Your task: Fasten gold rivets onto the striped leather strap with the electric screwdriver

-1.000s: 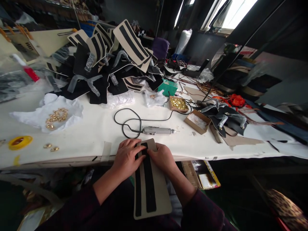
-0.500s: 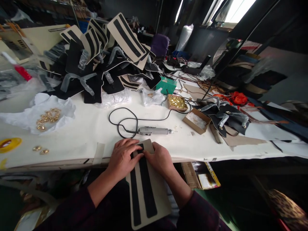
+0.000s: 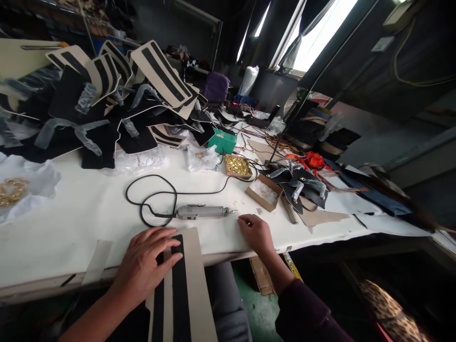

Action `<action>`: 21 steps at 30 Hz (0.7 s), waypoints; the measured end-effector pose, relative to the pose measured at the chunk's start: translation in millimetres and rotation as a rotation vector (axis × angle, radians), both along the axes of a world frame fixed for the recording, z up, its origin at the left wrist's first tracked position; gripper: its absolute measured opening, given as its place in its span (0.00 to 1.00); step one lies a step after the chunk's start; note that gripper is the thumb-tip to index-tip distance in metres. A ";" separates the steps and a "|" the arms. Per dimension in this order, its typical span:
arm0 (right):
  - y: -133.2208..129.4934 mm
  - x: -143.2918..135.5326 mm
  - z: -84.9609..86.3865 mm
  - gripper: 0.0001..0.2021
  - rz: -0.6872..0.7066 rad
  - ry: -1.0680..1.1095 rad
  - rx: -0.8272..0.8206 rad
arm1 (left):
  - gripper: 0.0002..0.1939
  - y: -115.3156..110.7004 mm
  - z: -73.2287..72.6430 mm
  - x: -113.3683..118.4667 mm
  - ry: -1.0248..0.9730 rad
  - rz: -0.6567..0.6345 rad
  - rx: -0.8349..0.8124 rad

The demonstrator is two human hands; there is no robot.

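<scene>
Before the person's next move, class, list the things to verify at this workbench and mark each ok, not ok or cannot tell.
1. Left hand lies flat on the beige panel with two black strips, pinning it: ok.
2. Right hand is empty, resting on the white table: ok.
3. Grey corded hand tool lies apart from the right hand, tip towards it: ok.
4. Black cord loops free of the panel: ok.
5. Panel fully supported: not ok, most of it overhangs the table edge.
6. Tool switched on: cannot tell.
</scene>
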State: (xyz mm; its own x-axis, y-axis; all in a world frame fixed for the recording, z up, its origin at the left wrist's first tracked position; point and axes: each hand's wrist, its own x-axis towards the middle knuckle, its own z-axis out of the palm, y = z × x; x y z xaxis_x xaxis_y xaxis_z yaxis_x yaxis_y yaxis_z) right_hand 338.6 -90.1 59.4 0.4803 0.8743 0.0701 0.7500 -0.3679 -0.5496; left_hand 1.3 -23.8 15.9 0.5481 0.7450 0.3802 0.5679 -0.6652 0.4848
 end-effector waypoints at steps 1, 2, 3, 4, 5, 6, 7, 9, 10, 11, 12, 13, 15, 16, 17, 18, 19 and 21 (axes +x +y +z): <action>2.7 2.8 -3.1 0.12 0.006 -0.022 0.005 | 0.08 0.0 -0.7 0.2 0.003 0.004 0.004; 5.5 3.0 -5.8 0.12 0.013 -0.044 0.010 | 0.08 0.0 -1.3 0.4 0.006 0.008 0.007; 8.2 1.5 -8.2 0.12 0.018 -0.067 0.013 | 0.08 -0.1 -1.7 0.6 0.008 0.011 0.010; 10.8 -0.8 -10.1 0.13 0.022 -0.086 0.016 | 0.08 -0.2 -2.1 0.8 0.010 0.013 0.012; 13.2 -3.1 -11.6 0.14 0.027 -0.102 0.017 | 0.09 -0.3 -2.3 0.9 0.013 0.015 0.014; 15.4 -4.9 -12.8 0.14 0.031 -0.115 0.016 | 0.09 -0.3 -2.5 1.0 0.015 0.014 0.014; 17.4 -5.9 -13.7 0.14 0.035 -0.126 0.014 | 0.09 -0.2 -2.5 1.0 0.019 0.013 0.014; 21.0 -5.4 -14.7 0.14 0.036 -0.140 0.010 | 0.09 0.0 -2.6 0.9 0.021 0.011 0.013; 22.7 -4.3 -15.0 0.14 0.033 -0.145 0.010 | 0.09 0.1 -2.7 0.8 0.020 0.010 0.012; 24.3 -3.2 -15.3 0.13 0.029 -0.148 0.010 | 0.08 0.2 -2.8 0.6 0.018 0.009 0.009; 25.7 -2.3 -15.5 0.12 0.023 -0.151 0.011 | 0.08 0.2 -2.9 0.5 0.015 0.009 0.007; 27.1 -1.7 -15.8 0.12 0.016 -0.152 0.012 | 0.08 0.1 -3.1 0.3 0.011 0.010 0.004; 29.2 -2.0 -16.5 0.11 -0.008 -0.151 0.013 | 0.07 -0.2 -3.5 0.1 0.006 0.008 0.000; 29.9 -2.6 -17.0 0.11 -0.024 -0.150 0.013 | 0.08 -0.4 -3.6 0.0 0.002 0.007 0.001; 30.5 -3.5 -17.6 0.12 -0.040 -0.148 0.013 | 0.08 -0.6 -3.5 0.1 0.000 0.006 0.002; 31.0 -4.4 -18.2 0.12 -0.054 -0.147 0.012 | 0.08 -0.8 -3.4 0.1 -0.003 0.004 0.002; 31.6 -5.3 -18.8 0.13 -0.065 -0.145 0.011 | 0.08 -1.0 -3.1 0.2 -0.004 0.003 0.003; 33.2 -6.3 -19.9 0.13 -0.080 -0.141 0.006 | 0.08 -1.4 -2.2 0.2 -0.009 0.001 0.007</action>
